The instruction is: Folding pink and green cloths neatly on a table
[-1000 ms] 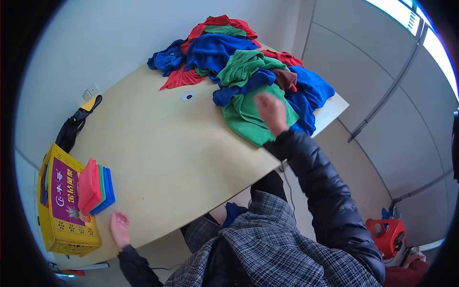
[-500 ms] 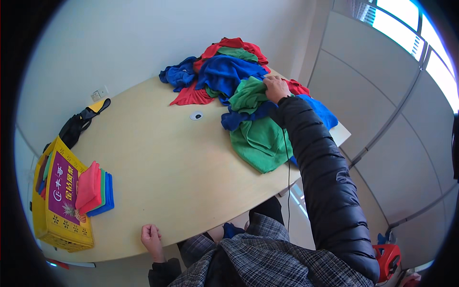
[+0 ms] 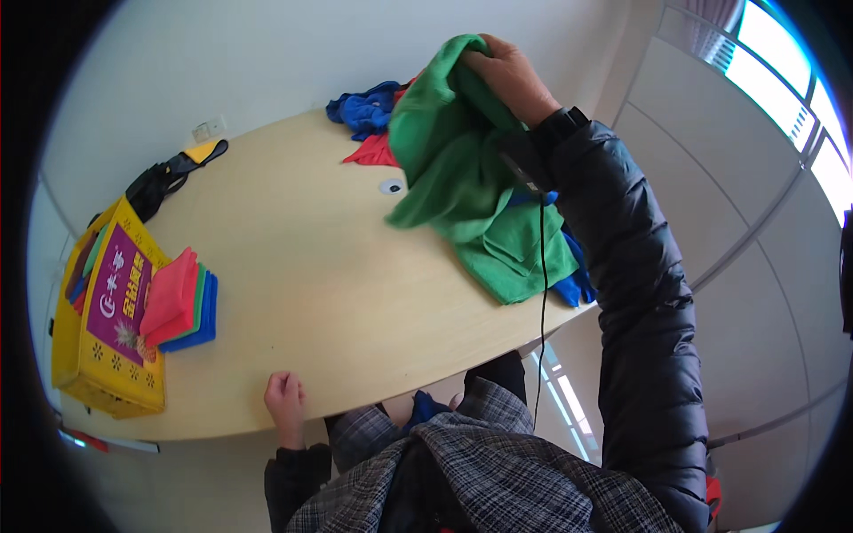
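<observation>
My right hand [image 3: 511, 75] is raised above the far side of the table and grips a green cloth [image 3: 444, 151], which hangs down in folds over the pile. The pile of blue, red and green cloths [image 3: 524, 258] lies under it at the table's right end, partly hidden by the lifted cloth and my sleeve. My left hand [image 3: 284, 401] rests at the near edge of the wooden table [image 3: 302, 275], fingers curled, holding nothing. A small stack of folded cloths [image 3: 178, 302], red on top of green and blue, sits at the left.
A yellow cardboard box [image 3: 102, 329] stands at the table's left end beside the folded stack. A black strap with a yellow tag [image 3: 169, 178] lies at the far left corner. A small round disc [image 3: 391, 186] sits on the table near the pile. A thin cable hangs from my right sleeve.
My right hand has closed on a green cloth from the pile and lifted it high. My left hand has slid to the right along the near edge.
</observation>
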A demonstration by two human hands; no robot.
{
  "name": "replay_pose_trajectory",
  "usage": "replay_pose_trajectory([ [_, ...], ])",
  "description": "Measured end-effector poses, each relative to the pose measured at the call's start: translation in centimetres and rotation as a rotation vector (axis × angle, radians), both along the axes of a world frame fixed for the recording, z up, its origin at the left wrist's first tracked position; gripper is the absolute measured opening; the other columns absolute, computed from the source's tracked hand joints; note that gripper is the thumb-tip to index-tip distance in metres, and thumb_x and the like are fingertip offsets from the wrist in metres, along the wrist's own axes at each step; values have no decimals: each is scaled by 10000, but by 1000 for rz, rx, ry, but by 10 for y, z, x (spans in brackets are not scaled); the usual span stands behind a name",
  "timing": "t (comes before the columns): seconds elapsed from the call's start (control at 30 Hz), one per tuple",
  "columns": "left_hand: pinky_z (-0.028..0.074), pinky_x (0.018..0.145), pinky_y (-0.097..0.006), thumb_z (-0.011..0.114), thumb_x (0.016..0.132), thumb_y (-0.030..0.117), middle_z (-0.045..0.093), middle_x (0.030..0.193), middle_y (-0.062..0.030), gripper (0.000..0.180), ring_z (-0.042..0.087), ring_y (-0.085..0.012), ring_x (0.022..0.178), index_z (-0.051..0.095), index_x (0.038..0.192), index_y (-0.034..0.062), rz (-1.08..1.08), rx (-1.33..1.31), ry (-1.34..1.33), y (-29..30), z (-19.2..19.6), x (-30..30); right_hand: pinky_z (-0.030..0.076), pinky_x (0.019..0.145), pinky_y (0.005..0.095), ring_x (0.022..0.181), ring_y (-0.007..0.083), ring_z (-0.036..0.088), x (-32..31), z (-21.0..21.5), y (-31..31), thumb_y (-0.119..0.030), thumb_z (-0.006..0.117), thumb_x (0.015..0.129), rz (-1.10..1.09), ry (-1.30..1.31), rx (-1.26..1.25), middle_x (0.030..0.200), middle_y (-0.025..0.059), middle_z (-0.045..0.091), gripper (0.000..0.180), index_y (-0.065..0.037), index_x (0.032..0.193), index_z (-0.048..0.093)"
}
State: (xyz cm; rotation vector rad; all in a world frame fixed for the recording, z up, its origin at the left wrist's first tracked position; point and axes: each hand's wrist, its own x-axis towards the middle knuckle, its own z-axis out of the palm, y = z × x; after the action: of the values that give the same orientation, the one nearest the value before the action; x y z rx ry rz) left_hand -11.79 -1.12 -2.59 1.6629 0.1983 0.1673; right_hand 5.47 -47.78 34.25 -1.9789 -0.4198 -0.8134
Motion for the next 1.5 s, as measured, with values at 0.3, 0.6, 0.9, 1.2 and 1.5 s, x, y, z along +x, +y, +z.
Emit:
replay_pose_trajectory([
  [0.3, 509, 874, -359, 791, 830, 74, 601, 1199, -113, 612, 594, -208, 1084, 496, 1365, 37, -33, 275, -677, -55, 149, 30, 510, 730, 258, 809, 76, 628, -37, -32, 121, -187, 662, 950, 206, 325, -250, 863, 17, 688, 227, 0, 1073, 699],
  [0.6, 473, 772, -234, 730, 911, 77, 633, 996, -11, 300, 576, -81, 884, 595, 1173, 19, -154, -113, -531, -58, 181, 76, 500, 745, 259, 807, 80, 615, -75, -60, 162, -185, 687, 949, 313, 337, -424, 850, 9, 659, 207, 4, 1033, 685],
  [0.9, 449, 652, -233, 680, 936, 51, 607, 777, 18, 57, 514, -51, 716, 648, 972, 20, -306, -33, -666, -67, 220, 70, 503, 627, 343, 674, 203, 635, -101, -96, 173, -286, 738, 877, 552, 310, -485, 788, 144, 668, 341, 0, 1048, 667],
  [1.2, 478, 626, -303, 702, 896, 93, 617, 722, -136, 107, 552, -140, 625, 654, 921, 1, -292, 318, -772, -84, 226, 88, 507, 672, 248, 754, 94, 608, -105, -97, 192, -279, 700, 972, 435, 468, -419, 820, 17, 622, 280, -15, 1043, 640],
  [1.5, 507, 636, -353, 721, 865, 112, 646, 746, -128, 115, 644, -286, 660, 654, 874, 19, -265, 474, -860, -96, 226, 94, 515, 635, 230, 697, 72, 614, -94, -101, 177, -267, 579, 1049, 406, 467, -297, 841, 7, 644, 300, 23, 1088, 642],
])
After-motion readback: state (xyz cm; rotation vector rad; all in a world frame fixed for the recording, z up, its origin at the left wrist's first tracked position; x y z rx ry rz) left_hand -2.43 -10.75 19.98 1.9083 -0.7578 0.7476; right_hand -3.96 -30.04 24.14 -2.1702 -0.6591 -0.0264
